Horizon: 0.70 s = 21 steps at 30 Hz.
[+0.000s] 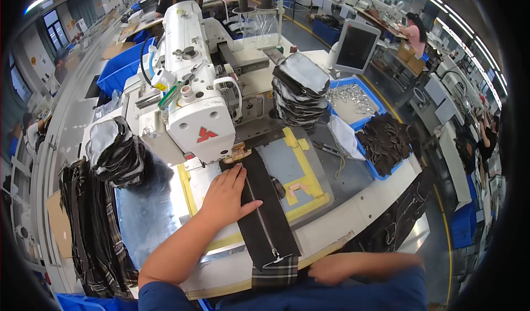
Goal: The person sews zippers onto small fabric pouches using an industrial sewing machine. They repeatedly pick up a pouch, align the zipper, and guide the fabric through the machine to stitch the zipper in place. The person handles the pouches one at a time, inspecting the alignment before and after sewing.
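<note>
My left hand (227, 192) lies flat with thumb spread on a black fabric strip (258, 200), its fingertips close to the sewing machine's (201, 117) needle area. A metal zipper (264, 222) runs along the strip, with its pull at the near end. Below that end, plaid fabric (274, 272) hangs over the table's front edge. My right hand (328, 269) is low at the front edge, right of the plaid fabric; it is blurred and its fingers are hard to make out. A clear plate edged with yellow tape (301, 170) lies right of the strip.
Folded fabric stacks stand left (115, 151) and right (301, 87) of the machine head. Dark cloth (91, 222) hangs at the left. Blue bins hold metal parts (353, 98) and dark fabric pieces (386, 142). A screen (356, 46) stands behind. Other people work farther off.
</note>
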### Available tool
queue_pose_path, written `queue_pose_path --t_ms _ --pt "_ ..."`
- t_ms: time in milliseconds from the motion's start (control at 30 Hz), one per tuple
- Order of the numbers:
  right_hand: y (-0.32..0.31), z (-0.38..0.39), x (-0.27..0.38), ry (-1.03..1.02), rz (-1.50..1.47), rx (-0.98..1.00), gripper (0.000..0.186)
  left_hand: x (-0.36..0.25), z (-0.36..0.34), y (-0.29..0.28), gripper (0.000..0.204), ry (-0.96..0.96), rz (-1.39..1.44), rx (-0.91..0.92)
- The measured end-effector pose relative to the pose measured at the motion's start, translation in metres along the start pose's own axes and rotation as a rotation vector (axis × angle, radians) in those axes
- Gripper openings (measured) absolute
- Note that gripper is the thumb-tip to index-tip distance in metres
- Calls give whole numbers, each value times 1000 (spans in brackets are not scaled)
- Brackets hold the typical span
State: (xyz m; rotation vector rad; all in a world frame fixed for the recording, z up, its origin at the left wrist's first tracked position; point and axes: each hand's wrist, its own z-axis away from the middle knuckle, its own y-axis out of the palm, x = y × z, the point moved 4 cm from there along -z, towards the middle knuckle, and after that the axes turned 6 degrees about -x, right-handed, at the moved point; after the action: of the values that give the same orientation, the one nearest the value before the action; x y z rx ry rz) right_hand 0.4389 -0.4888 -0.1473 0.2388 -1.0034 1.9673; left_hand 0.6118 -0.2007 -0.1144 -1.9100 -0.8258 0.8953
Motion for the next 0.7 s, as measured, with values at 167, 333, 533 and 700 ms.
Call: queue_pose_path --t_ms 167,333,533,700 --pt "-19 -102 -37 121 117 -776 40 5 0 0 97 -11 -55 36" --pt "-92 -202 -19 226 190 -1103 41 6 -3 0 96 0 -46 31" --pt "-88 -221 -21 298 192 -1132 42 4 5 -1 95 -27 32 47" --pt "-93 -212 -25 319 204 -1137 43 4 6 1 91 -27 54 20"
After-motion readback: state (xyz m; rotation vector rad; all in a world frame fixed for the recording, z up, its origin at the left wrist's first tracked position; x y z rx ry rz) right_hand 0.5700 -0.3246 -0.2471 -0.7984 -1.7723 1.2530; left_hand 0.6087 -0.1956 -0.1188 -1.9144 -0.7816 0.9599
